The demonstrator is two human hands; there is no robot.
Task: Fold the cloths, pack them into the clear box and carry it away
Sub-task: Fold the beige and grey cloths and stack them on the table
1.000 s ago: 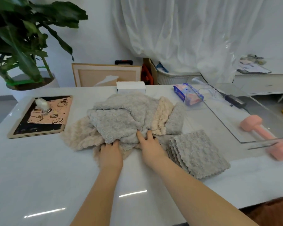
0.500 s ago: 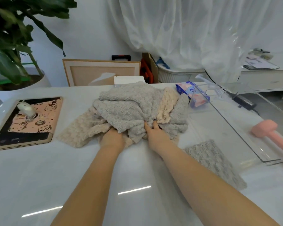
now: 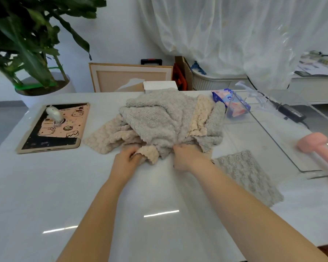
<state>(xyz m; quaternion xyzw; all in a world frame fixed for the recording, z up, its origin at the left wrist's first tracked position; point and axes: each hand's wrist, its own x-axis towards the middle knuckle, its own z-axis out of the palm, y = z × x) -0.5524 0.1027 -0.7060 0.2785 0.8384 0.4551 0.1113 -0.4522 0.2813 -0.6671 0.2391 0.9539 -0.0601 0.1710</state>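
Observation:
A heap of fluffy grey and beige cloths [image 3: 165,120] lies in the middle of the white table [image 3: 45,186]. My left hand [image 3: 124,163] pinches a beige cloth corner [image 3: 150,153] at the heap's near edge. My right hand [image 3: 187,157] grips cloth at the heap's near right side, its fingers curled into the fabric. A stack of folded grey cloths [image 3: 248,176] lies flat to the right of my right forearm. The clear box [image 3: 269,129] stands on the right side of the table.
A tablet in a cartoon-print case [image 3: 53,129] with a white mouse [image 3: 53,114] on it lies at the left. A tissue pack [image 3: 231,104] and a black charger [image 3: 292,112] sit at the back right; a pink dumbbell [image 3: 318,146] lies beyond the box. A potted plant [image 3: 27,53] stands back left.
My left hand has pulled a beige cloth corner out from under the heap toward me. Both hands have closed on the fabric. The view has shifted slightly.

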